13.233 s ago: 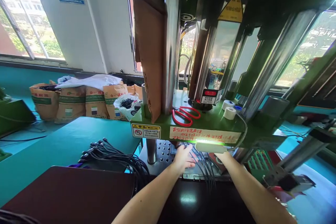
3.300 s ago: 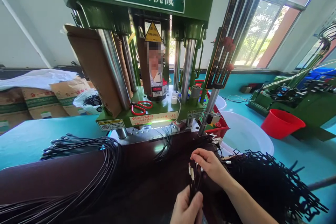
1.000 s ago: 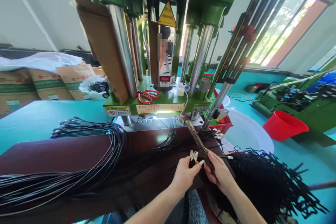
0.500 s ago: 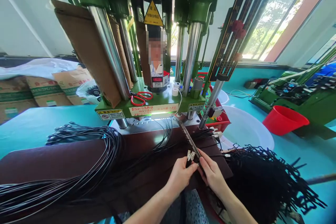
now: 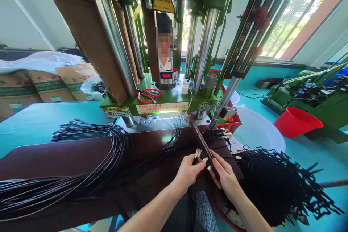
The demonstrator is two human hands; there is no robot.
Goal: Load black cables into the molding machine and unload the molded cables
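Note:
My left hand (image 5: pixel 187 172) is closed around a small bunch of black cables with metal USB-type plugs (image 5: pixel 198 152) sticking up above the fist. Between its thumb and finger a single plug (image 5: pixel 205 160) points toward the bar. My right hand (image 5: pixel 225 174) grips the near end of a long, dark slotted metal bar (image 5: pixel 201 138), whose far end reaches toward the press. Another bright metal plug (image 5: pixel 209 168) shows at the bar's near end by my right fingers. Whether it is seated in a slot is too small to tell.
The green press (image 5: pixel 168 101) stands ahead, with red-handled scissors (image 5: pixel 148 95) on its ledge. A thick bundle of black cables (image 5: pixel 114 145) lies left on the brown table (image 5: pixel 67 152). Black trimmed strips (image 5: pixel 272 185) are heaped at the right, near a red bucket (image 5: pixel 297 122).
The view has tilted down slightly. My hands have moved a little apart, and a single plug now shows between my left fingers beside the bar.

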